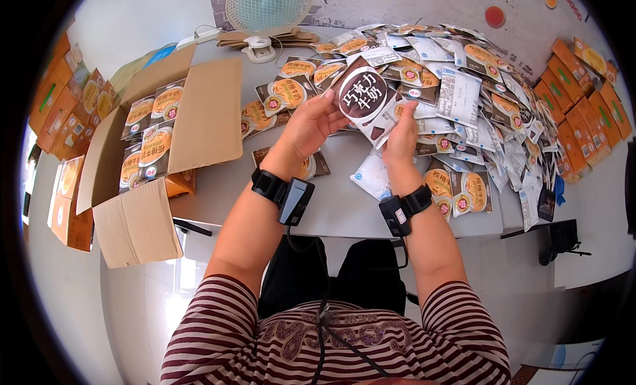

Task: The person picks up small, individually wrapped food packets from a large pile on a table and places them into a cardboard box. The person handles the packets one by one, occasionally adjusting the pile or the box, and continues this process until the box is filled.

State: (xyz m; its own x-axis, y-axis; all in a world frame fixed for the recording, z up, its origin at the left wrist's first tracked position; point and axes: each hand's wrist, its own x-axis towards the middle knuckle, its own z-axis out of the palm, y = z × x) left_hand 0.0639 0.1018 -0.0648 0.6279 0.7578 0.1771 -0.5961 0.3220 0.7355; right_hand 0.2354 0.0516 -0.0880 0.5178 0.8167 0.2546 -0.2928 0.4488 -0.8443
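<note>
Between my hands, above the table, is a dark brown and white milk pouch, tilted, its printed front facing up. At its left edge my left hand is closed, the thumb on the front and the other fingers partly hidden behind. My right hand pinches the lower right edge. Beyond and to the right spreads a large heap of pouches, some brown and orange, some showing white backs. On the left stands a cardboard carton with its flaps folded out and several brown-orange pouches inside.
A clip fan stands at the back of the grey table. Orange boxes are stacked at the far left and far right. Loose pouches lie near the carton. Each wrist wears a strapped black device with a cable.
</note>
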